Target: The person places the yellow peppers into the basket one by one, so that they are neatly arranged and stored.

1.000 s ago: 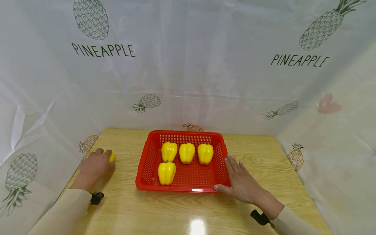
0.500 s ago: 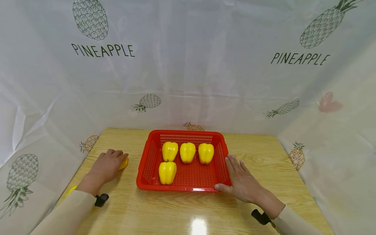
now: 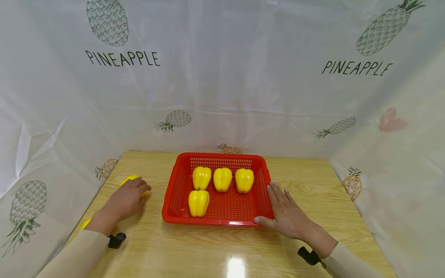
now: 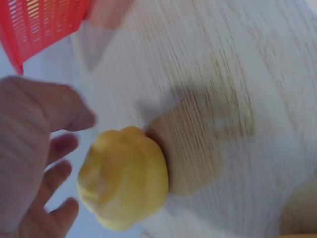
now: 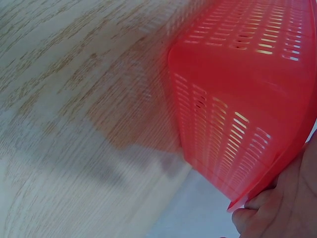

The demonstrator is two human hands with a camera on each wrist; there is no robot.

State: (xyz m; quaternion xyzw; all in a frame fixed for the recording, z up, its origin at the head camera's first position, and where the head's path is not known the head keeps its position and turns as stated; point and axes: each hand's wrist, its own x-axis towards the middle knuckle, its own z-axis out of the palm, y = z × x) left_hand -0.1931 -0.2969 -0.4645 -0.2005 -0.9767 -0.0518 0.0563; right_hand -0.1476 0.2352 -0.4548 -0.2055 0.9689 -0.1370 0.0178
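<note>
Left grip point(image 3: 126, 197) beside a yellow pepper point(image 4: 124, 178) — right grip point(image 3: 289, 217) touching red basket point(image 3: 215, 221).

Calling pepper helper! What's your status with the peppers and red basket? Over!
Left hand gripping nothing, beside yellow bell pepper. Right hand touching red perforated plastic basket; four yellow bell peppers inside. No obstacle seen between left hand and basket.

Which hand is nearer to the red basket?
Right. The right hand touches the basket at its right side; the left hand is off to its left, apart, by a yellow pepper.
</note>
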